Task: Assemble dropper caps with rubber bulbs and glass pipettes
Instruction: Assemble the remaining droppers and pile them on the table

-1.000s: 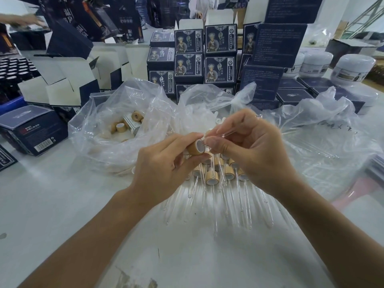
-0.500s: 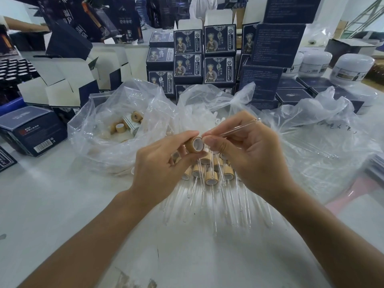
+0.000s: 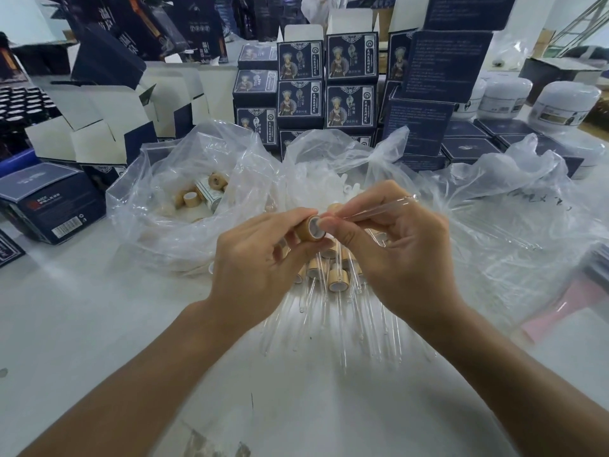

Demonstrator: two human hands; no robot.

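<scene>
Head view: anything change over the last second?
The left hand tilted the cap so its open end faces the camera more. The right hand slid the glass tube out past its fingers. Both grips, finished pile and bags unchanged.

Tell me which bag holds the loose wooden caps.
The left bag: tan caps show inside. The middle bag holds white bulbs.

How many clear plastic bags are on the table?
3, side by side: the left bag with wooden caps inside, the middle bag, and the right bag, which lies flatter. Others may be hidden behind the clutter.
</scene>
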